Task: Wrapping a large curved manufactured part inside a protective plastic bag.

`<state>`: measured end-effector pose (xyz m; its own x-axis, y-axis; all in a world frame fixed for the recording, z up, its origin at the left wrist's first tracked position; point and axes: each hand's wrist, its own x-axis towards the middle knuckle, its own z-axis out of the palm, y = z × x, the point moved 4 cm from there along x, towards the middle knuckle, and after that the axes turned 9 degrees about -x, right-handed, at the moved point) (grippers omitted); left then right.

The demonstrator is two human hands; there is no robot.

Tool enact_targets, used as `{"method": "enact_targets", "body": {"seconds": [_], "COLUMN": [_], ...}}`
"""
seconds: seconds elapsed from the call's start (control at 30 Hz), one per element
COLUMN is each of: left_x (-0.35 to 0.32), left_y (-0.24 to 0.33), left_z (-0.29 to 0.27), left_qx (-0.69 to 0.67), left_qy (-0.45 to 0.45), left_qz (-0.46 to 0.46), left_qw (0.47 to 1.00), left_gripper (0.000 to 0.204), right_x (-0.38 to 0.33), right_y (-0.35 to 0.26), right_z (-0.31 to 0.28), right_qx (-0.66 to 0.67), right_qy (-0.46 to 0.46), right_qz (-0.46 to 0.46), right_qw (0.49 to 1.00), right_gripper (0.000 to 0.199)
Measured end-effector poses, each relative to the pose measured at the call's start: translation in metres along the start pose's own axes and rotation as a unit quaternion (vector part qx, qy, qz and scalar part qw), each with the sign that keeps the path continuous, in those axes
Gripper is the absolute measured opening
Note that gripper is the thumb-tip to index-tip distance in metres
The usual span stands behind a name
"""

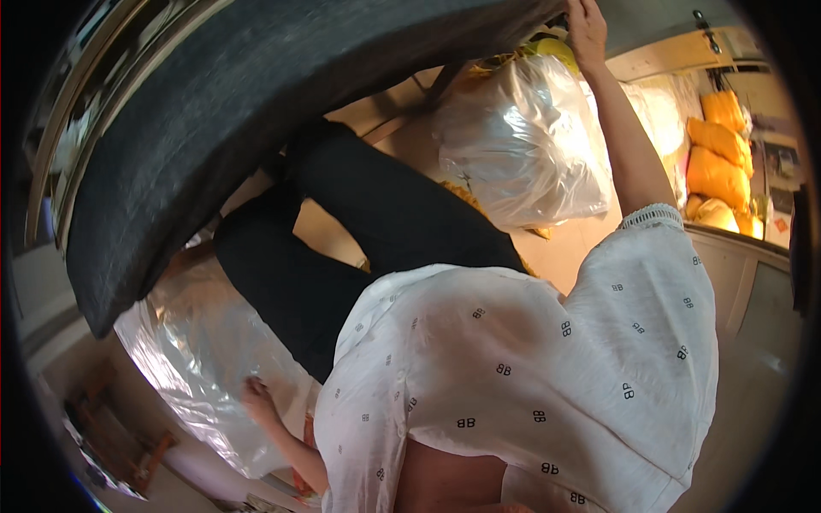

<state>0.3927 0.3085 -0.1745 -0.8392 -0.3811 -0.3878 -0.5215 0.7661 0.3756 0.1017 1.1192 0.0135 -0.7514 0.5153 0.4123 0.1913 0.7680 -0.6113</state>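
A long, thick, dark grey fabric-covered padded piece [282,77] spans the upper left, bending from far right to near left. At its far right end, my right hand [587,36] is raised with the fingers closed against the edge; part of the fingertips is cut off by the frame. My left hand [260,402] is low at the left, in front of a large clear plastic-wrapped bundle [201,350]. Its fingers are curled, and whatever may be inside them is hidden. Whether it touches the plastic, I cannot tell.
Another big plastic-wrapped bundle [526,141] stands on the floor beyond my legs. Yellow-orange packs [718,167] are stacked at the far right. Long pale rails [73,120] run along the upper left, and a brown wooden item [120,432] is at the lower left.
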Motion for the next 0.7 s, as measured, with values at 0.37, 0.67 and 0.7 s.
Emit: {"method": "enact_targets", "body": {"seconds": [0.37, 0.67, 0.7], "left_x": [0.063, 0.141, 0.143], "left_y": [0.35, 0.403, 0.403], "left_z": [-0.119, -0.086, -0.088], "left_qx": [-0.01, -0.076, -0.075], "left_qy": [0.248, 0.344, 0.324], "left_qz": [0.387, 0.395, 0.394], "left_qw": [0.888, 0.848, 0.857], "left_gripper": [0.028, 0.028, 0.028], "right_x": [-0.07, -0.176, -0.185], "right_y": [0.281, 0.336, 0.331], "right_z": [0.138, 0.134, 0.12], "right_qx": [0.187, -0.265, -0.285], "right_qy": [-0.036, -0.25, -0.238], "right_qz": [0.421, 0.479, 0.44], "right_qw": [0.887, 0.798, 0.817], "right_gripper": [0.015, 0.069, 0.06]}}
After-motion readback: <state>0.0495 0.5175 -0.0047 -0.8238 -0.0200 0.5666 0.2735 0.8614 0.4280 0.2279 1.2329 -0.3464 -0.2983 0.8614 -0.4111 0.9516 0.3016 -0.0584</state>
